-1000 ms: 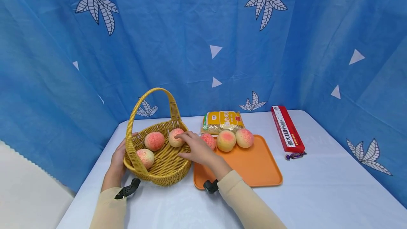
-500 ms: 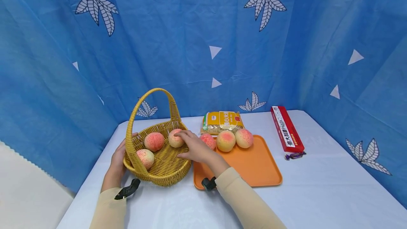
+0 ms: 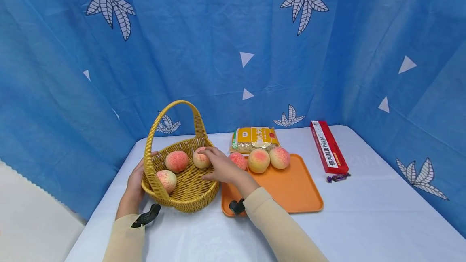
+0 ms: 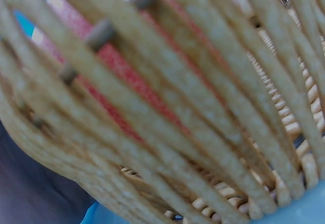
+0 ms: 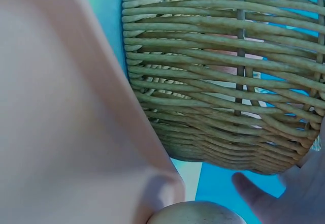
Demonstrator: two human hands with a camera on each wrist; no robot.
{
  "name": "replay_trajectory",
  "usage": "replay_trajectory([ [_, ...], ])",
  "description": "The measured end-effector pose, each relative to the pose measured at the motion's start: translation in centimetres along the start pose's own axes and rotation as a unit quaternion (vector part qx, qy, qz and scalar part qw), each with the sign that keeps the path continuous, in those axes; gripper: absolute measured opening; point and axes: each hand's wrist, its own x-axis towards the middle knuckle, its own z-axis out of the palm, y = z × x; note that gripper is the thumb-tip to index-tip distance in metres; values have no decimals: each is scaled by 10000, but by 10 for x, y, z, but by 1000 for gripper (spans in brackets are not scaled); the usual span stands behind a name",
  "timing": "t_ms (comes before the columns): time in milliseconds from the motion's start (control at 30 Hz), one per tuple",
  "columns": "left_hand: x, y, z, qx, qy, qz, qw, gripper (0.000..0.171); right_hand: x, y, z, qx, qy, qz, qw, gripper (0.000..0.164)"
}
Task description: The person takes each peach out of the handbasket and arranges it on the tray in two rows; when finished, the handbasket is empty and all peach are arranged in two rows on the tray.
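Note:
A yellow wicker basket (image 3: 191, 205) with a tall arched handle stands at the left of the table. Three peaches lie inside: a pale speckled peach (image 3: 166, 181) near the handle, a red peach (image 3: 177, 161) behind it, and a pink-white peach (image 3: 201, 158) at the right. My left hand (image 3: 136, 179) holds the basket's left side from outside; its fingers are partly hidden. Over the right rim reaches my right hand (image 3: 227, 169), fingers at the right-hand peach and thumb held apart. In the right wrist view, the hand (image 5: 297, 198) shows beside the woven wall.
An orange tray (image 3: 287, 197) sits right of the basket, with a red peach (image 3: 238, 160), a yellow peach (image 3: 259, 161) and a pale peach (image 3: 280, 158) along its back. Behind is a yellow food bag (image 3: 255, 138). Farther right lie a red pasta box (image 3: 329, 148) and a purple-wrapped candy (image 3: 338, 177).
My right hand and forearm have shifted very slightly left and up at the right-hand peach. The left hand, the basket and the peaches stay in place.

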Motion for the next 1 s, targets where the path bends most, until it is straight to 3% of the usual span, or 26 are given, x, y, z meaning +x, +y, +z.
replay_trajectory([
  [533,0,1,0,-13,40,-5,10000,50,14,0,-2,-406,-197,-1,9990,85],
  [1000,-1,2,0,85,-48,184,9998,49,27,1,-1,-820,-256,12,9963,90],
])
